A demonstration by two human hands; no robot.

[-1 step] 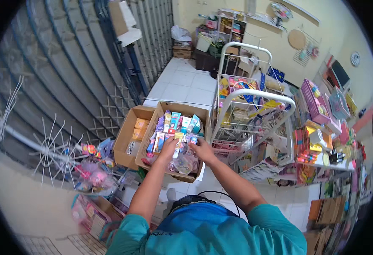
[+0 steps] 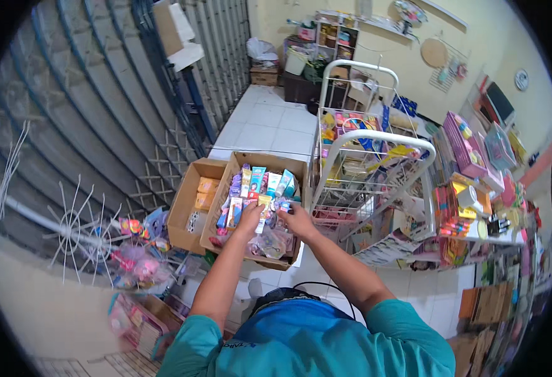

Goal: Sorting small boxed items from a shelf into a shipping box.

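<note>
A cardboard box [image 2: 229, 171] in front of me holds several upright tubes and small packs, with clear plastic packets [image 2: 269, 244] at its near end. Inside the box, my left hand [image 2: 249, 220] has its fingers closed at a yellow-and-white tube [image 2: 263, 211]. My right hand [image 2: 298, 221] curls its thumb and fingers about a small blue-and-white pack [image 2: 284, 206]; its fingertips are partly hidden. Beyond the hands stand a blue tube [image 2: 257, 181] and a white-and-teal tube [image 2: 284, 182].
A narrower cardboard box [image 2: 186, 210] with orange packs adjoins on the left. The white wire rack [image 2: 376, 135] full of goods stands close on the right. Wire hooks [image 2: 78, 226] project at the left, before a folding metal gate [image 2: 100, 81].
The whole view has shifted slightly. Both hands keep their places in the box, with the same tube and pack at the fingers.
</note>
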